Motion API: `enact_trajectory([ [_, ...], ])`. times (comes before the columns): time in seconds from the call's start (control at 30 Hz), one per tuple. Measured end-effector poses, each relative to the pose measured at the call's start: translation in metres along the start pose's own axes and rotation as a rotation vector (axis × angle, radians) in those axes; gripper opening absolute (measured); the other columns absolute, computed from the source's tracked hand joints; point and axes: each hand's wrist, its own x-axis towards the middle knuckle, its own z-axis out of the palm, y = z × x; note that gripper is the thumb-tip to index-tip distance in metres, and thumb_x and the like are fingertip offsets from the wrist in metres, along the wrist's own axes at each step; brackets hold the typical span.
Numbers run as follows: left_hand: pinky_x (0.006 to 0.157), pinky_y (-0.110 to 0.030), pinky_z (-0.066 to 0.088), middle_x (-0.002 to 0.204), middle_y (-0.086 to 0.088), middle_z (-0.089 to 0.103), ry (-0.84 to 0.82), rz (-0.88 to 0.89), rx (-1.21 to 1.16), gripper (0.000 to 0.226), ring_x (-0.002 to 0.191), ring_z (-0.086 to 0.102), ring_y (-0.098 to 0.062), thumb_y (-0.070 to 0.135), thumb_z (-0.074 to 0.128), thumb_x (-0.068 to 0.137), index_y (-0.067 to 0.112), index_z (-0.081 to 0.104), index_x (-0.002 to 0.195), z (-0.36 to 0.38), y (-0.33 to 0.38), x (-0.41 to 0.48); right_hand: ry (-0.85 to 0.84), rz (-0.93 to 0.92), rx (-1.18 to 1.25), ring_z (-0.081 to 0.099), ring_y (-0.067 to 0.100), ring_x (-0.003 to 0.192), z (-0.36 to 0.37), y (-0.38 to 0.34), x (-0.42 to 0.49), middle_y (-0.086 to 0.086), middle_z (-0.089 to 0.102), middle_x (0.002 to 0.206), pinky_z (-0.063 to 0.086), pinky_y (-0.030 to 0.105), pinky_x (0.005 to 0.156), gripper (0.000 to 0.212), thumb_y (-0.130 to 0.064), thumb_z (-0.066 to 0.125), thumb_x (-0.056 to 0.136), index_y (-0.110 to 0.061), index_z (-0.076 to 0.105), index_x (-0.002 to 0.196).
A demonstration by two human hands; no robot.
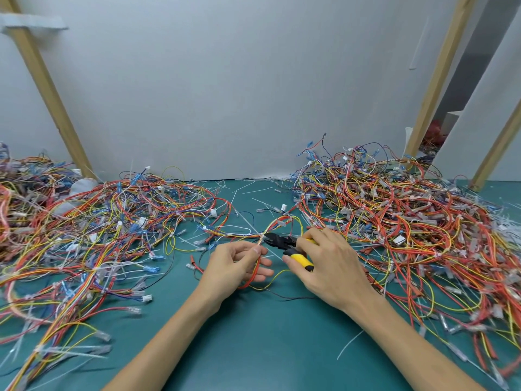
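Head view, looking down. At the middle of a green worktop [253, 340], the left hand [236, 263] has its grip pinched on a wire bundle [234, 236] of red, orange and yellow strands. Just to its right, the right hand [327, 266] has its grip wrapped round yellow-handled cutters [279, 240], whose black tip touches the bundle. A left wire heap [98, 221] and a right wire heap [408, 221] flank the hands.
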Motion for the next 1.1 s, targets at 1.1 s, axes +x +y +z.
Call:
enact_trajectory([
  [1.1,0.058,-0.026,0.057,0.076,-0.010,0.074,0.009,0.061,0.168,0.019,0.067,0.073,-0.026,0.011,0.051,0.099,0.004,0.068,0.091,0.001,-0.009,0.002,0.095,-0.030,-0.032,0.053,0.021,0.056,-0.010,-0.006,0.002,-0.007,0.053,0.062,0.032,0.027,0.052,0.043,-0.048,0.076,0.070,-0.022,0.044,0.082],
])
